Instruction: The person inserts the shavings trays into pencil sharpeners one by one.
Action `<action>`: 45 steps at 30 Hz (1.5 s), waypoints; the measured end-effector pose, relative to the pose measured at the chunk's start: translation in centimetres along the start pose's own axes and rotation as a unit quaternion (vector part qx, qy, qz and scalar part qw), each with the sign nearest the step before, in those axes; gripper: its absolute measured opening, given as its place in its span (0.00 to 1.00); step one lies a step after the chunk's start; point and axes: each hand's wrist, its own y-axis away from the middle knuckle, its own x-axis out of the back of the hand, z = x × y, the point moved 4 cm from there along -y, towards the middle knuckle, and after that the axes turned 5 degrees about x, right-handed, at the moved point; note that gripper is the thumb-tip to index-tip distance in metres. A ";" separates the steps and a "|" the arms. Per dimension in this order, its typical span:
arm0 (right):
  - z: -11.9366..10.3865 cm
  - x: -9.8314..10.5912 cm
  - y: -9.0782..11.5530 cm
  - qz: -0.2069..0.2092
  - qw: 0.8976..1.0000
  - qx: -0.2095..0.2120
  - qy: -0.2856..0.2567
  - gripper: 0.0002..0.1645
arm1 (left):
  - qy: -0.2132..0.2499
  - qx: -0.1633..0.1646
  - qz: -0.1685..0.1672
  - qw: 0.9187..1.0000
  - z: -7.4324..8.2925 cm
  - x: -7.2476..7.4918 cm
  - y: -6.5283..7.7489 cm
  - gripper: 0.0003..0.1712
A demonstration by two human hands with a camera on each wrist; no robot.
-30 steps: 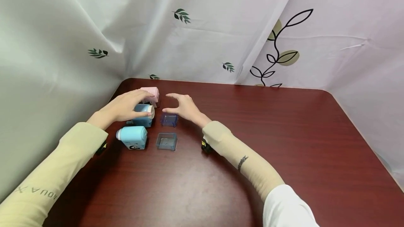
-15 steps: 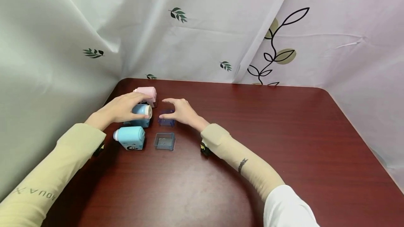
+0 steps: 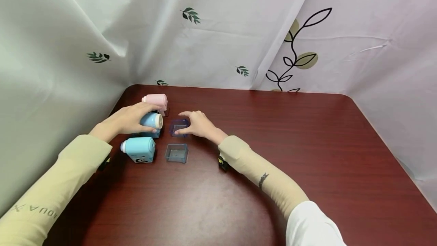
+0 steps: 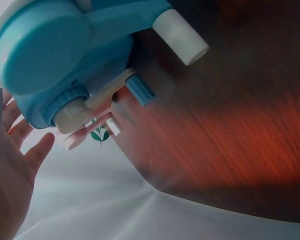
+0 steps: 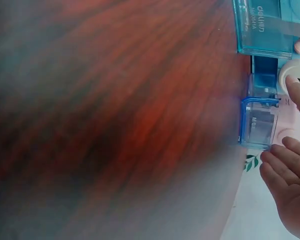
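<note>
Three crank pencil sharpeners stand at the left of the table: a pink one [image 3: 157, 100] at the back, a blue one [image 3: 149, 120] with a cream ring in the middle, and a teal one [image 3: 138, 146] in front. My left hand [image 3: 124, 121] arches over the blue sharpener, thumb at its near side, fingers beyond it. In the left wrist view, firm contact is not clear. My right hand [image 3: 202, 125] has thumb and fingers spread around a clear purple-blue drawer [image 3: 183, 129], without a visible grip. A clear blue-grey drawer [image 3: 176, 153] sits nearer me.
The dark red table [image 3: 273, 155] extends far to the right. A white leaf-patterned curtain [image 3: 211, 48] rises behind its back edge and along its left side. The sharpeners stand close together near that left edge.
Both hands have come down a little, the left over the blue sharpener and the right around the purple-blue drawer. The view has shifted slightly; the sharpeners and drawers look unmoved.
</note>
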 end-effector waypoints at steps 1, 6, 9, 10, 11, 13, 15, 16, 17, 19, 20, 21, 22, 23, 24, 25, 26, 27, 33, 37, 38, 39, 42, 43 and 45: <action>0.0 0.0 0.0 -0.003 1.000 -0.003 0.000 0.41 | -0.001 0.002 -0.001 1.000 -0.1 -0.1 0.0 0.43; -0.1 -0.1 0.2 -0.011 1.000 -0.009 -0.006 0.41 | -0.004 0.012 -0.003 1.000 -0.4 -0.3 0.3 0.43; -0.1 0.0 0.3 -0.013 1.000 -0.012 -0.008 0.42 | -0.001 0.016 -0.007 1.000 -0.6 -0.4 0.5 0.42; -0.1 0.0 0.3 -0.014 1.000 -0.013 -0.008 0.42 | 0.000 0.017 -0.009 1.000 -0.6 -0.4 0.5 0.43; -0.1 0.0 0.4 -0.014 1.000 -0.015 -0.007 0.42 | 0.002 0.017 -0.012 1.000 -0.6 -0.4 0.6 0.42; 0.0 0.0 0.4 -0.013 1.000 -0.017 -0.005 0.42 | 0.005 0.020 -0.017 1.000 -0.8 -0.4 0.7 0.42; 0.1 0.0 0.3 -0.013 1.000 -0.019 0.000 0.43 | 0.007 0.023 -0.021 1.000 -0.9 -0.5 0.7 0.42; 0.1 0.0 0.3 -0.014 1.000 -0.020 0.001 0.43 | 0.007 0.024 -0.022 0.999 -1.0 -0.5 0.7 0.43; 0.1 0.0 0.3 -0.016 1.000 -0.021 0.003 0.43 | 0.009 0.025 -0.024 0.999 -1.0 -0.5 0.7 0.42; 0.2 0.0 0.3 -0.020 1.000 -0.022 0.005 0.43 | 0.013 0.024 -0.022 0.999 -1.1 -0.5 0.6 0.43; 0.2 -0.1 0.2 -0.022 0.999 -0.024 0.005 0.43 | 0.015 0.022 -0.021 0.999 -1.1 -0.5 0.5 0.43; 0.2 -0.1 0.2 -0.024 0.999 -0.025 0.005 0.43 | 0.018 0.020 -0.020 0.999 -1.1 -0.6 0.5 0.43; 0.3 -0.1 0.2 -0.025 0.999 -0.027 0.005 0.43 | 0.020 0.017 -0.020 0.999 -1.0 -0.6 0.4 0.42; 0.3 -0.1 0.3 -0.026 0.999 -0.028 0.004 0.43 | 0.022 0.014 -0.019 0.999 -1.0 -0.7 0.4 0.42; 0.3 -0.1 0.3 -0.026 0.999 -0.028 0.004 0.42 | 0.024 0.011 -0.019 0.999 -1.0 -0.7 0.3 0.42; 0.4 -0.2 0.3 -0.027 0.999 -0.030 0.004 0.42 | 0.026 0.009 -0.020 0.999 -0.9 -0.7 0.3 0.42; 0.4 -0.2 0.3 -0.027 0.999 -0.031 0.003 0.42 | 0.029 0.007 -0.022 0.999 -0.9 -0.8 0.3 0.42; 0.4 -0.3 0.3 -0.028 0.999 -0.031 0.002 0.41 | 0.032 0.007 -0.024 0.999 -0.9 -0.8 0.3 0.42; 0.3 -0.4 0.3 -0.028 0.999 -0.033 0.000 0.38 | 0.047 0.008 -0.028 0.998 -0.9 -0.8 0.3 0.42; 0.1 -0.4 0.3 -0.024 0.999 -0.034 0.005 0.35 | 0.047 0.006 -0.024 0.999 -0.8 -0.9 0.4 0.42; 0.0 -0.4 0.3 -0.024 0.999 -0.035 0.006 0.35 | 0.047 0.006 -0.022 0.999 -0.8 -0.9 0.5 0.42; 0.0 -0.4 0.3 -0.023 0.999 -0.035 0.008 0.35 | 0.044 0.006 -0.020 0.999 -0.8 -0.9 0.5 0.42; -0.1 -0.3 0.3 -0.021 0.999 -0.036 0.012 0.34 | 0.039 0.002 -0.012 0.999 -0.7 -0.8 0.4 0.42; -0.1 -0.3 0.3 -0.021 0.999 -0.036 0.013 0.34 | 0.038 0.000 -0.010 0.999 -0.6 -0.8 0.3 0.42; -0.1 -0.3 0.3 -0.020 0.999 -0.035 0.015 0.33 | 0.037 -0.002 -0.005 0.999 -0.6 -0.7 0.2 0.42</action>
